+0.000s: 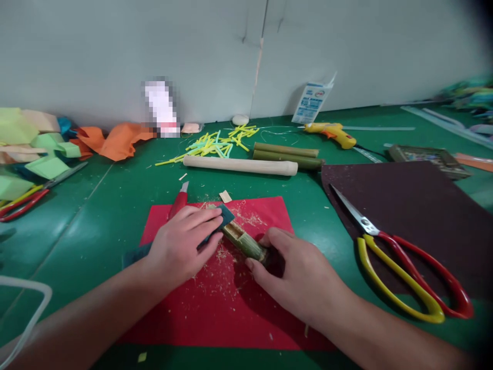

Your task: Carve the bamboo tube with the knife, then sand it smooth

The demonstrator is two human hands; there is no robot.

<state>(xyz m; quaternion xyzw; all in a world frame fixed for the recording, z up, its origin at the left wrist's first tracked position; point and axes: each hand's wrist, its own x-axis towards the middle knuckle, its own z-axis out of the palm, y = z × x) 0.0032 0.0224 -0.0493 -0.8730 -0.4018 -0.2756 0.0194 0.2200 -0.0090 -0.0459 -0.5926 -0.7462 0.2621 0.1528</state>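
Note:
A short green bamboo piece [250, 247] with a notch cut into its upper side lies slanted over a red sheet [246, 318]. My right hand [295, 270] grips its near end between thumb and fingers. Wrapped over the far end is a dark blue-green piece of sandpaper [226, 216], which my left hand [185, 239] presses down with its fingers closed. That hand hides much of the far end. Pale shavings [250, 218] are scattered around the bamboo. A red utility knife [180, 199] with its blade out lies just beyond my left hand.
Large scissors [385, 239] with red and yellow handles lie at right, partly on a dark brown sheet [404, 200]. Behind are a pale wooden stick [241, 165], more bamboo [288, 159], yellow strips [208, 144] and a yellow glue gun [335, 134]. Red-handled scissors [29, 203] lie left.

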